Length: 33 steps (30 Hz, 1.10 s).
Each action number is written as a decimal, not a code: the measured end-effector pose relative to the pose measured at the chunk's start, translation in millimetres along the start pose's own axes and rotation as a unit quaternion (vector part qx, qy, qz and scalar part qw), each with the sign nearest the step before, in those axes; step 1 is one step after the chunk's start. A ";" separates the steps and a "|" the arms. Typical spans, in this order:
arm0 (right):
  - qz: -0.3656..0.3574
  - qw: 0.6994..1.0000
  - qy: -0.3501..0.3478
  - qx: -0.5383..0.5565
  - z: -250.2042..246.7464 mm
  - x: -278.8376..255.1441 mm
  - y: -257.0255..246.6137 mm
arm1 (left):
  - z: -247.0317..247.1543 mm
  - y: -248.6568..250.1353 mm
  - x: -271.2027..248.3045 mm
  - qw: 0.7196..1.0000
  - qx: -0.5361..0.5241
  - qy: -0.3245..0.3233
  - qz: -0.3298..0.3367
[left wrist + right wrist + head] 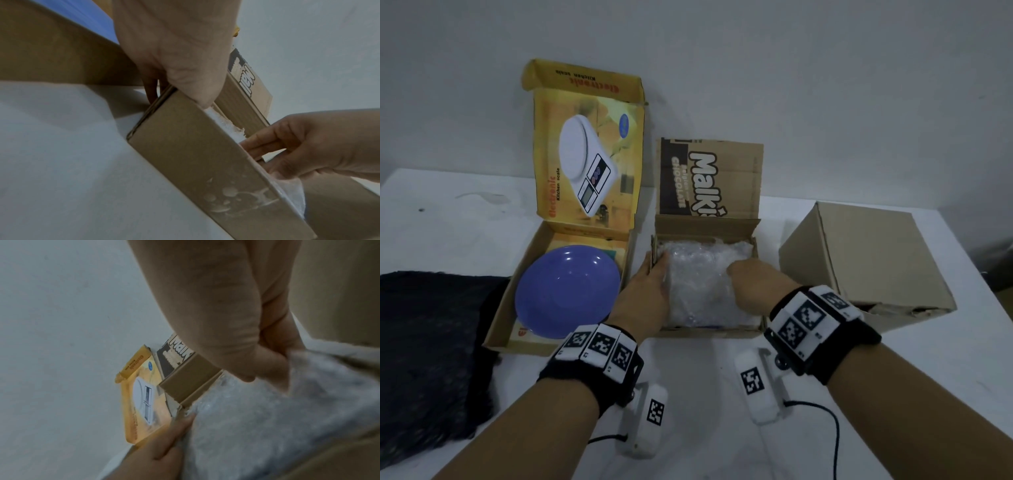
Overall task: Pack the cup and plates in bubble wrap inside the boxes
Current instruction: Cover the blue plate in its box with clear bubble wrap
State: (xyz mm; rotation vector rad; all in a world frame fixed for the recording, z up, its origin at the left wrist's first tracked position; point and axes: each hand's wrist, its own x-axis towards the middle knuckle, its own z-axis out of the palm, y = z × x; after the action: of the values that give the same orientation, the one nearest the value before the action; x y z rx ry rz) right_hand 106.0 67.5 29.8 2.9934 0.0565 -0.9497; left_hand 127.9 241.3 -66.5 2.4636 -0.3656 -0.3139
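Note:
An open brown cardboard box point(722, 333) with a raised printed flap stands mid-table and holds a bundle of bubble wrap point(698, 284). What the wrap covers is hidden, apart from a blue sliver at its near edge. My left hand point(650, 284) grips the box's left wall point(195, 154), thumb inside and fingers outside. My right hand point(753, 277) reaches in from the right, its fingers curled into the bubble wrap point(287, 418). A bare blue plate point(566, 291) lies in the open yellow kitchen-scale box point(506, 308) to the left.
A closed plain cardboard box point(866, 260) stands at the right, close to the middle box. A dark cloth point(431, 359) lies at the table's left edge. The white table point(698, 377) runs up to a pale wall behind the boxes.

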 end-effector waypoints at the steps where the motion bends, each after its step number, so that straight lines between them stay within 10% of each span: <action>1: 0.004 1.000 -0.004 -0.001 -0.7 2.0 2.8 | 0.1 -0.6 0.1 1.000 -0.001 0.002 0.001; 9: 0.007 0.981 0.095 -0.171 16.6 7.2 1.3 | 0.2 -2.8 2.7 1.000 0.002 -0.008 -0.010; 16: -0.002 0.987 -0.044 -0.156 29.4 10.5 20.8 | -1.8 -3.7 0.9 1.000 -0.002 -0.009 0.011; 33: -0.017 0.974 -0.018 -0.224 33.2 4.5 31.9 | -1.0 -0.1 -8.9 0.995 -0.093 -0.030 -0.020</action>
State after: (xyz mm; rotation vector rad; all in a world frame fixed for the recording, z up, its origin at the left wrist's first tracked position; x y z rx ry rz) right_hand 91.7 35.4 -0.2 2.5671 0.2825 -0.8551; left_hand 119.9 244.8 -64.6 2.2843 -0.2982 -0.4196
